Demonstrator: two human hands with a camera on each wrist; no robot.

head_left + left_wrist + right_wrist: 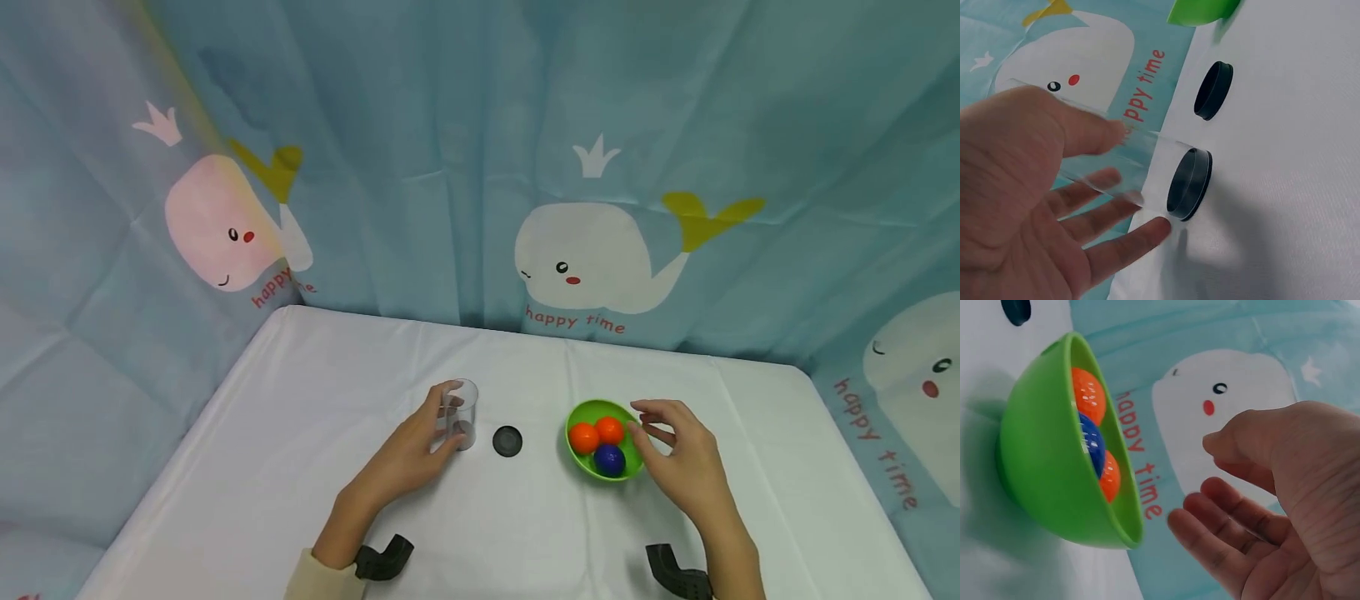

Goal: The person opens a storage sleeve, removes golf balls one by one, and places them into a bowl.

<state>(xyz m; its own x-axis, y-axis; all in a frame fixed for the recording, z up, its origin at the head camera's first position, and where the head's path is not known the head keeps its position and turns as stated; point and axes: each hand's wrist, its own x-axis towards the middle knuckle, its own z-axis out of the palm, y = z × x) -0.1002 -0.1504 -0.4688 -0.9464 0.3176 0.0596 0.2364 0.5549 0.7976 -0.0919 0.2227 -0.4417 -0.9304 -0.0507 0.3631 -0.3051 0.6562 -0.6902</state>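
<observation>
A clear plastic cup [467, 410] with a black base [1190, 184] stands on the white table. My left hand [416, 446] is curled round it from the left, thumb on the near side and fingers on the far side. Right of the cup lies a round black lid [507, 441], also in the left wrist view. A green bowl [1041, 462] holds two orange balls [584, 438] and a dark blue ball [609, 460]. Beside the bowl's right rim, my right hand [686, 462] hovers with loosely bent fingers and nothing between them. The right wrist view shows a gap between fingertips and bowl.
A white cloth covers the table [300, 400]. Blue curtains [420, 225] with printed whales hang along its back and sides. Black curved mounts [384, 558] are worn on both wrists.
</observation>
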